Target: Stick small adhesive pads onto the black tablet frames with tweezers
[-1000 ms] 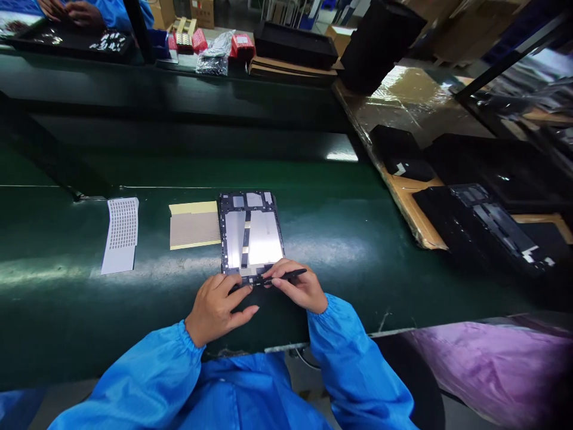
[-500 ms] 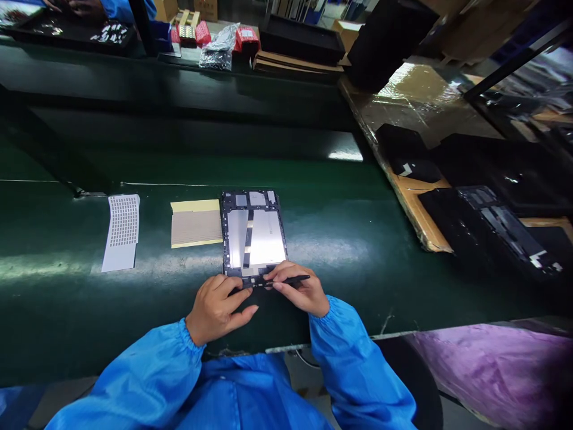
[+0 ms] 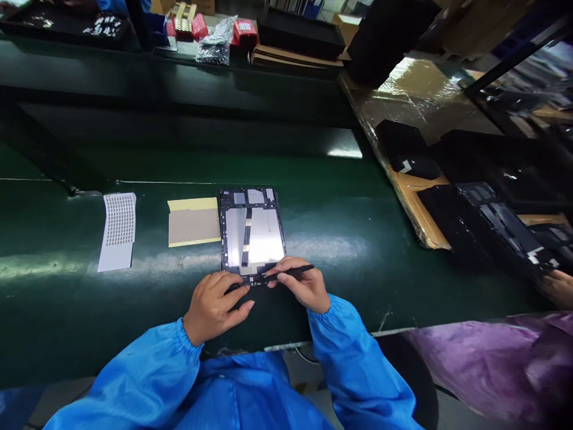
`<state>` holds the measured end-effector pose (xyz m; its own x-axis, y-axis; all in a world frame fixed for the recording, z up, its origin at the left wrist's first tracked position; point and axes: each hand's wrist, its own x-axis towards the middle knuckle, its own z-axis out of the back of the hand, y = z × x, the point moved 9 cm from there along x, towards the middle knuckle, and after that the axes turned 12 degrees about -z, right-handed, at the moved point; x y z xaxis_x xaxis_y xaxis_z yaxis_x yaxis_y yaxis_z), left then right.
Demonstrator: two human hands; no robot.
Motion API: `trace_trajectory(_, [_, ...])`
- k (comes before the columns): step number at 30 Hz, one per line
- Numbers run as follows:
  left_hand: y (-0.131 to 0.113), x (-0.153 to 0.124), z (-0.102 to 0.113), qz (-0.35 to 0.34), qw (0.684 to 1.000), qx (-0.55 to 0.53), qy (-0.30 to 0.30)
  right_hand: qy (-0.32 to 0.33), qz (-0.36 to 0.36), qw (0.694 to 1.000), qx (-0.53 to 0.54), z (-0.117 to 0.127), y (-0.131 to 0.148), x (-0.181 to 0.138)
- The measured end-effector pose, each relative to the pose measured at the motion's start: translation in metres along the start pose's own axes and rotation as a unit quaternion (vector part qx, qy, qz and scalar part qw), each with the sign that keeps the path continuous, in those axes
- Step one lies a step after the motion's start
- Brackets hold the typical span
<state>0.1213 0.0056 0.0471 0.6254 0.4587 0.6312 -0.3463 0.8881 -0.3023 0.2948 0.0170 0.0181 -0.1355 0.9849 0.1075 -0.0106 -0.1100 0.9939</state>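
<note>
An opened tablet (image 3: 264, 233) lies on the green bench, its inner side up, with silver panels, a black frame and a dark ribbon cable (image 3: 247, 236) down the middle. My left hand (image 3: 215, 304) rests its fingers on the lower left corner of the tablet, the thumb stretched out apart from it. In my right hand (image 3: 307, 286) black tweezers (image 3: 299, 270) are pinched, their tip at the tablet's bottom edge. The fingers partly hide that edge. Left of the tablet lies a yellow-edged sheet with grey-brown strips (image 3: 192, 226). Farther left is a white sheet of small square labels (image 3: 119, 230).
On the right, a wrapped cardboard-edged surface (image 3: 421, 215) carries black trays and another opened device (image 3: 501, 221). Another person's hand (image 3: 559, 288) touches that device. A black post (image 3: 54, 149) stands at left. Red packets (image 3: 245, 33) and a black tray (image 3: 299, 36) sit across the bench.
The tweezers have shifted slightly and their rear end points higher. Another person's hand has appeared at the device on the right. My left hand stays at the tablet's corner.
</note>
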Motion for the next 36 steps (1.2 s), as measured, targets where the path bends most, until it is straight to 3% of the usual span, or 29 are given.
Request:
trace_trajectory(8, [0.0,0.0,-0.001,0.002,1.0,-0.007,0.003,0.024,-0.036,0.998,-0.044,-0.004,-0.008,0.003])
trace_trajectory(14, [0.001,0.0,-0.002,0.001,1.0,-0.014,0.002,0.041,-0.038,0.998,-0.036,-0.007,-0.005,0.006])
trace_trajectory(23, [0.001,-0.002,-0.003,0.006,1.0,-0.008,0.005,0.079,-0.027,0.991,-0.108,-0.013,0.008,0.013])
trace_trajectory(32, [0.001,-0.003,-0.005,0.002,1.0,-0.006,0.013,0.159,-0.058,0.98,-0.102,-0.023,0.006,0.031])
trace_trajectory(36, [0.001,-0.002,-0.005,-0.001,1.0,-0.011,0.01,0.207,-0.026,0.965,-0.159,-0.033,0.018,0.039])
